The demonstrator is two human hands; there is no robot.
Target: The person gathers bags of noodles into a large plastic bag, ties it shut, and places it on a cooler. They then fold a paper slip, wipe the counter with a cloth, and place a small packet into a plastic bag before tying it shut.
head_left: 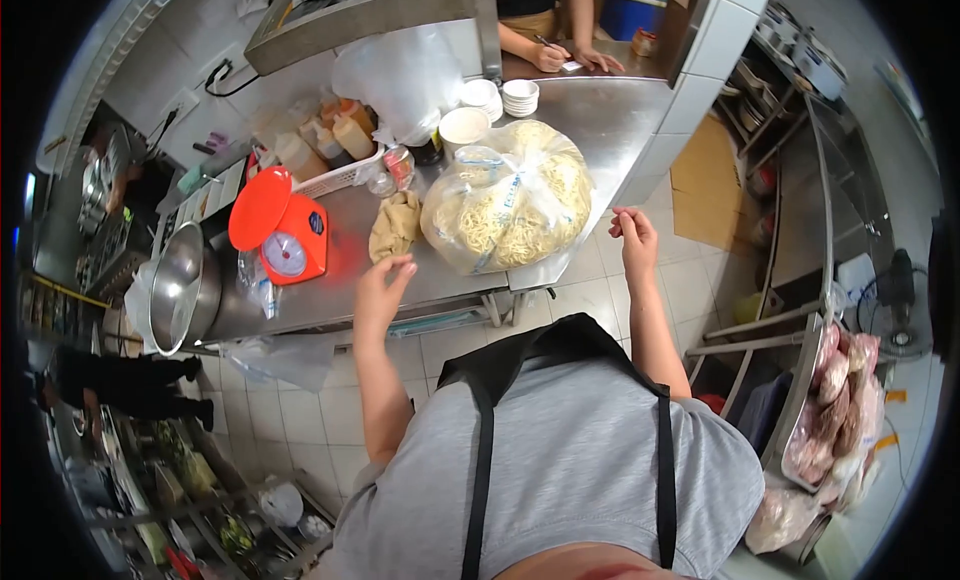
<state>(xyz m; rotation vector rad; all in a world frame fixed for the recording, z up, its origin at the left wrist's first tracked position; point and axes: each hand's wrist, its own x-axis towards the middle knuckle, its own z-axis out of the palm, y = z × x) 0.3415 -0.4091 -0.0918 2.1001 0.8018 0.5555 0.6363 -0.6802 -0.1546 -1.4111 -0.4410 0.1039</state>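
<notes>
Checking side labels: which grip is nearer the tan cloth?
Left. The left grip is at the near edge of the tan cloth, contact unclear; the right grip is farther off, right of the noodle bag.

On the steel desk (628, 110), the way is blocked by a bulging clear plastic bag of yellow noodles (508, 202), with small round white bowls (520, 100) stacked behind; a gap is left between the crumpled tan cloth (396, 227) and the red dial scale (308, 230).

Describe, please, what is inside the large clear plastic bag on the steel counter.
Pale yellow noodles show through the large clear plastic bag, bunched against its walls. What lies at its core cannot be seen, since the outer noodles cover it.
</notes>
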